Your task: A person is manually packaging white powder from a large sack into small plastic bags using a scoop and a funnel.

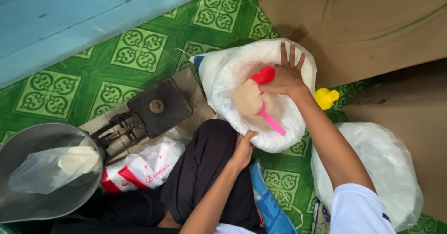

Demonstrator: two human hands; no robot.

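A red plastic scoop (263, 75) is grasped by the right hand (285, 78) inside the open white plastic sack (223, 71). The sack's near rim is clenched by the left hand (243, 148), and a pink plastic scoop (269, 118) lies slanted between the hands.

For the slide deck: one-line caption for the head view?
Right hand reaches into open white plastic sack beside red scoop and pink scoop; left hand grips sack rim.

Glossy plastic sack (279, 136), shiny metal scale pan (28, 206), matt cardboard boxes (372, 24), patterned vinyl floor (139, 47)
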